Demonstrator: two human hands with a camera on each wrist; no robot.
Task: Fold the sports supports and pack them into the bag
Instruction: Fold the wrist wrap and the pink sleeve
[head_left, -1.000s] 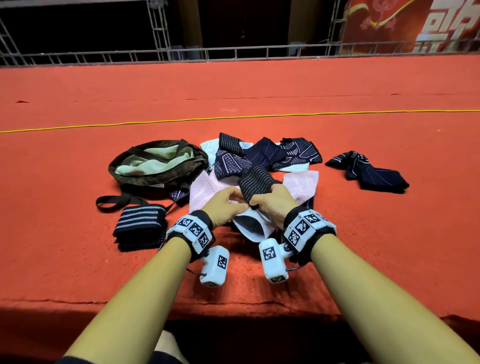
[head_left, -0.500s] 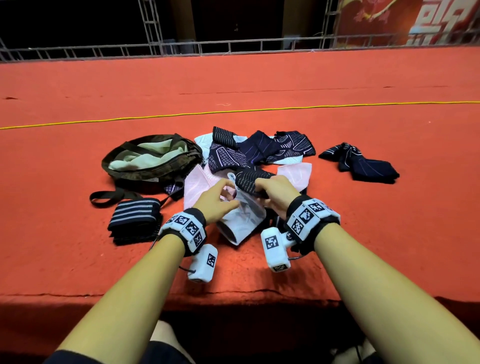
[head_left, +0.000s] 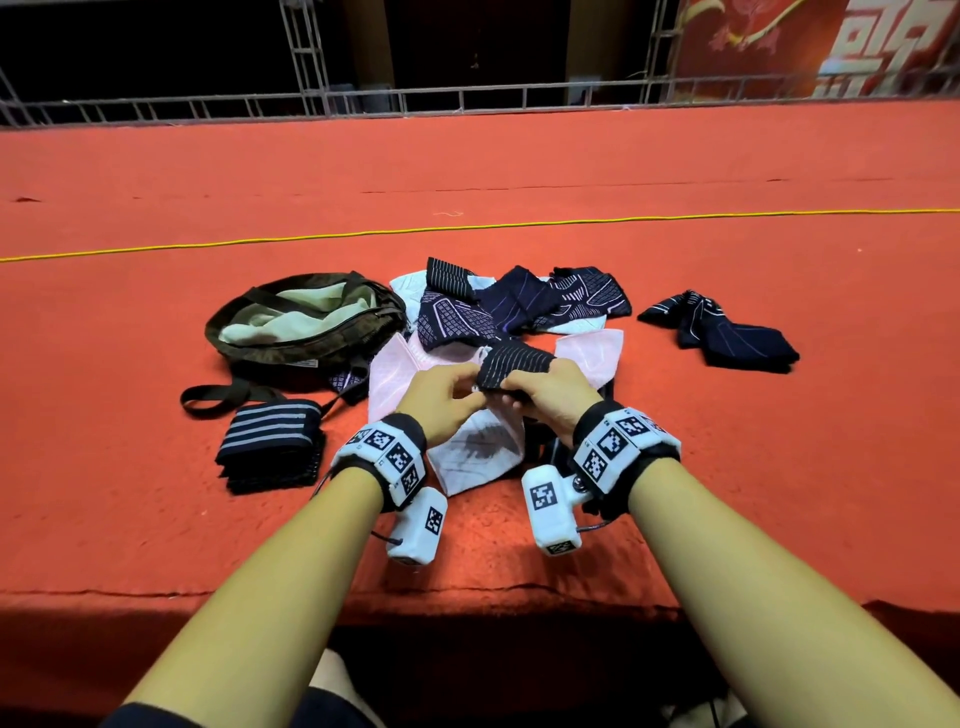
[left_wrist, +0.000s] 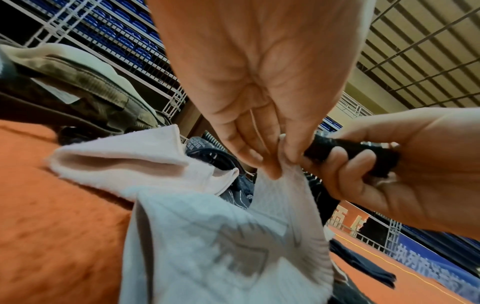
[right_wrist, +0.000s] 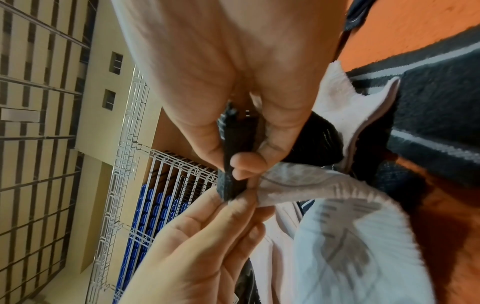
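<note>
My two hands meet above the pile of supports. My left hand (head_left: 441, 397) (left_wrist: 272, 164) pinches the top edge of a white support (head_left: 480, 452) (left_wrist: 221, 236) with a grey pattern, which hangs down from it. My right hand (head_left: 540, 392) (right_wrist: 241, 164) grips a black ribbed support (head_left: 511, 366) (right_wrist: 233, 160) right beside it. Behind the hands lie pink supports (head_left: 392, 374) and several dark patterned ones (head_left: 519, 306). The olive bag (head_left: 306, 325) lies open to the left with a pale lining showing.
A folded dark striped support (head_left: 272, 444) lies left of my left wrist. Another dark support (head_left: 722, 332) sits apart on the right. The bag's strap (head_left: 218, 397) loops over the red carpet (head_left: 156, 519), whose front edge runs under my forearms. A yellow cord (head_left: 467, 228) crosses farther back.
Both hands have lifted slightly from the pile. The white support now hangs from my left hand, while my right hand has kept hold of the black ribbed one.
</note>
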